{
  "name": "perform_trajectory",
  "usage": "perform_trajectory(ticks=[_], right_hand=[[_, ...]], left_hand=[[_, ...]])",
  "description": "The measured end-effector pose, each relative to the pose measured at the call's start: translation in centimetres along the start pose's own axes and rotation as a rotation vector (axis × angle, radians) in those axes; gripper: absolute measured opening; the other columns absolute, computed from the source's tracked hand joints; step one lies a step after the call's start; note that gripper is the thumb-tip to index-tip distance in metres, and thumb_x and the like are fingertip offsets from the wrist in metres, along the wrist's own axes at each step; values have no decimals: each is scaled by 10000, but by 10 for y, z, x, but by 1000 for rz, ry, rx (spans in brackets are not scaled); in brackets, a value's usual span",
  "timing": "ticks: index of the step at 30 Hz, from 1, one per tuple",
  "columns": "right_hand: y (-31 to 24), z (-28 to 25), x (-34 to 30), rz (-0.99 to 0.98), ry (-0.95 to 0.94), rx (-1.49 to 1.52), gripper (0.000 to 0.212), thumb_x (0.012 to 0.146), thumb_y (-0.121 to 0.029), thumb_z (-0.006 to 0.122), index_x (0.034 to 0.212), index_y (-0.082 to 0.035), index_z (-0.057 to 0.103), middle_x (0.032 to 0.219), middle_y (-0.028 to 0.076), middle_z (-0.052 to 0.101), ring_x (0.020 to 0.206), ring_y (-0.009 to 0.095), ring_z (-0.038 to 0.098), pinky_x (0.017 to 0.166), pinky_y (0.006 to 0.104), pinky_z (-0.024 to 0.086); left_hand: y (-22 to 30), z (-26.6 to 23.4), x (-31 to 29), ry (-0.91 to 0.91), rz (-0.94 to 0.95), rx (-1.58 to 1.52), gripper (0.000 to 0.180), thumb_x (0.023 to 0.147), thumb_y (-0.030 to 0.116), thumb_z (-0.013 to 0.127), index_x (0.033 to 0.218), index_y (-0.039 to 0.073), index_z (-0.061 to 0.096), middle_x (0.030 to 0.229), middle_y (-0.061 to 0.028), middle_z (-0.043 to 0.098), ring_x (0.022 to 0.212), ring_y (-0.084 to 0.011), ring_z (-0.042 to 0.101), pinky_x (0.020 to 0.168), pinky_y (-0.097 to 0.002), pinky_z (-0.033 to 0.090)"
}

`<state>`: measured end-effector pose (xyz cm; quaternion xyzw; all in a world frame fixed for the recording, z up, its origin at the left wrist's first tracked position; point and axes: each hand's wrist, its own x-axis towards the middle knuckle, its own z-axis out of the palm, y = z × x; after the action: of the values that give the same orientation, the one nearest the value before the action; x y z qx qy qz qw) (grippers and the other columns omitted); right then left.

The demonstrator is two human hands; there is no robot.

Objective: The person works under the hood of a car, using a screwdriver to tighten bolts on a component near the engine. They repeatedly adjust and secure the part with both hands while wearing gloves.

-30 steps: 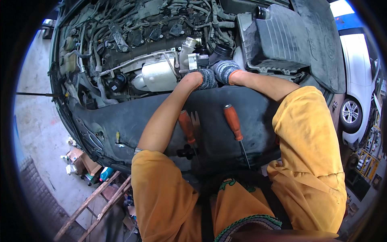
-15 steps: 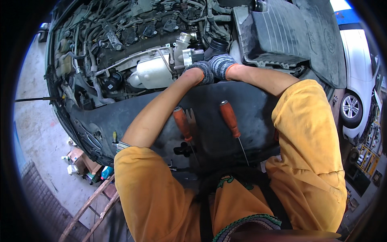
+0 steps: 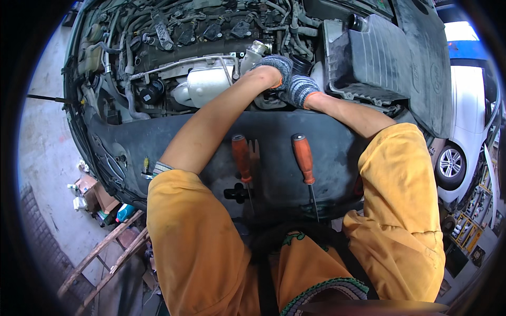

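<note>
My left hand, in a grey-and-blue knit glove with an orange cuff, lies over the metal intake fitting beside the engine. Its fingers point down out of sight behind the glove's back. Just right of it and lower, my right hand, gloved alike, reaches in below a black round hose mouth. Its fingers are hidden too, so what either hand grips does not show. Two red-handled tools lie on the dark front cover: a screwdriver and another tool with a similar handle.
A black air filter box stands right of my hands. Left of them is a silver heat shield. A small black part lies on the cover. A wooden ladder leans at lower left; a white car stands at right.
My left hand has moved up and right, onto the metal fitting that showed before. My right hand stays close by, beneath the hose mouth. The whole view has shifted slightly.
</note>
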<state>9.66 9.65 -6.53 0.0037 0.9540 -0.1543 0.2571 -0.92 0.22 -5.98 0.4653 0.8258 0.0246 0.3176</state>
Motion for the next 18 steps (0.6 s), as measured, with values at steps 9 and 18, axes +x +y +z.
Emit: perform_trajectory(ticks=[9,18], right_hand=[[-8,-13,-8,-88,-3,-84,326,815,-333,588,948,-57,697,922,188,676,871,358,651,750,439,525],[-22,-25,-17,-154,23,-150,289,810,-303,584,967,-82,685,906,193,675,851,355,655,730,439,527]], left_hand=[[15,-28,-44,-8,53,-5,391,728,198,684,1075,25,632,1082,-204,646,1016,-363,618,859,-407,502],[6,-20,-45,-16,79,62,403,705,132,681,1093,34,635,1081,-195,650,1019,-352,624,846,-402,509]])
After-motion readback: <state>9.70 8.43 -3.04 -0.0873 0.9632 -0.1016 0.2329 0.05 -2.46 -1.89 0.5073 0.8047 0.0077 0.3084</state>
